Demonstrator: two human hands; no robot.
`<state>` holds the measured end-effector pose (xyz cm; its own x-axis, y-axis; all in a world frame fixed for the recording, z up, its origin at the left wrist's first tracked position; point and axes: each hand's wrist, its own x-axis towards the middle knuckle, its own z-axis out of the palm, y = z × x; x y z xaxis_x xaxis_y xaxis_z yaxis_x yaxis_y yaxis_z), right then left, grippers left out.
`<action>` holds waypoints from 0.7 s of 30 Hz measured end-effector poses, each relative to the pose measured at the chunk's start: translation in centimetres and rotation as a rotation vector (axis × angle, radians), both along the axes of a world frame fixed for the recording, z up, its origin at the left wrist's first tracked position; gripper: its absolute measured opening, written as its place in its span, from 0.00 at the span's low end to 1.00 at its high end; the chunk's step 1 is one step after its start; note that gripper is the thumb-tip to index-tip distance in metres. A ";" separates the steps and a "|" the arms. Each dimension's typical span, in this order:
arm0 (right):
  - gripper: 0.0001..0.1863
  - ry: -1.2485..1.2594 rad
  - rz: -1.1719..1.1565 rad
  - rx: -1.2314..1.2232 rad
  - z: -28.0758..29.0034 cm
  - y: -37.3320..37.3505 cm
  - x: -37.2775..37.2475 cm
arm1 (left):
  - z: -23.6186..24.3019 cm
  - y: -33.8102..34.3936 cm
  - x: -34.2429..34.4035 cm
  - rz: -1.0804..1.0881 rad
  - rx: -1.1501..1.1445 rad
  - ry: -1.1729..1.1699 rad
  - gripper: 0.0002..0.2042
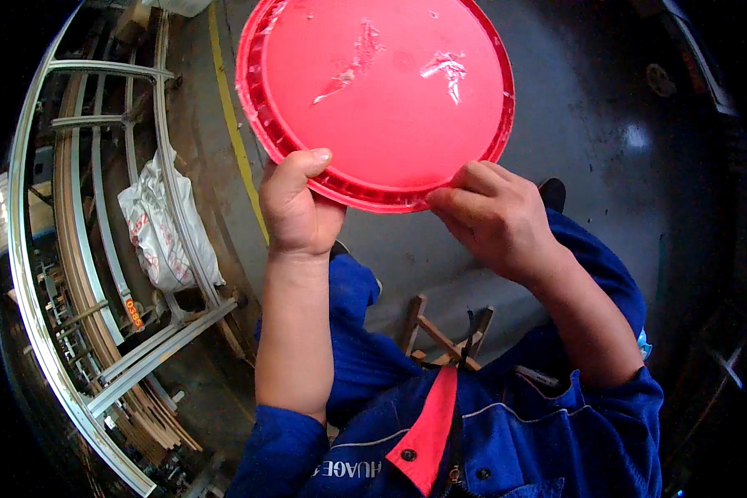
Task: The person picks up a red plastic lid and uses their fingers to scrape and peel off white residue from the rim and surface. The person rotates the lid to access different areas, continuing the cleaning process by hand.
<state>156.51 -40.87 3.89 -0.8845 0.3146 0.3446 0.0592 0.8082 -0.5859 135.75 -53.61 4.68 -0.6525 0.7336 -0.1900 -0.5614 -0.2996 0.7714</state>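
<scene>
A round red plastic lid (390, 133) with a ribbed rim is held up in front of me, its broad face turned toward me. Torn, shiny scraps of clear film or tape (446, 73) cling to that face. My left hand (300, 199) grips the lid's lower left rim, thumb on top and the other fingers hidden behind it. At the lower right rim my right hand (498, 212) is closed, thumb and bent forefinger pinching the edge. Whether a bit of film is also between those fingers cannot be made out.
On the left stands a metal rack (112, 66) with long strips and bars, and a white plastic sack (168, 224) lies against it. A yellow line (232, 124) runs along the grey floor. Below, between my legs, is a small wooden frame (448, 332).
</scene>
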 end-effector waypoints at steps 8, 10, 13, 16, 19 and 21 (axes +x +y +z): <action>0.03 -0.130 0.118 0.037 0.0 0.3 0.0 | -0.1 0.2 0.7 -0.074 -0.006 -0.051 0.31; 0.04 -0.172 0.106 0.065 -0.1 0.1 0.0 | -0.2 0.2 0.5 -0.085 0.002 -0.064 0.31; 0.06 -0.141 0.102 0.062 0.3 0.0 -0.1 | -0.5 0.0 0.5 -0.086 -0.021 -0.092 0.30; 0.07 -0.085 -0.012 -0.009 0.7 0.0 -0.2 | -0.9 -0.2 0.6 -0.111 -0.042 -0.074 0.30; 0.05 -0.079 -0.169 -0.310 0.8 0.2 -0.2 | -0.1 0.4 1.5 -0.141 -0.022 -0.072 0.30; 0.05 -0.100 -0.224 -0.508 1.5 0.4 -0.3 | 0.2 0.5 2.2 -0.169 0.010 -0.092 0.29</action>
<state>156.19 -40.48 5.44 -0.7979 0.6024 0.0186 0.2722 0.3877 -0.8807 137.95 -53.07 4.85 -0.4998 0.8337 -0.2349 -0.6723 -0.2025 0.7120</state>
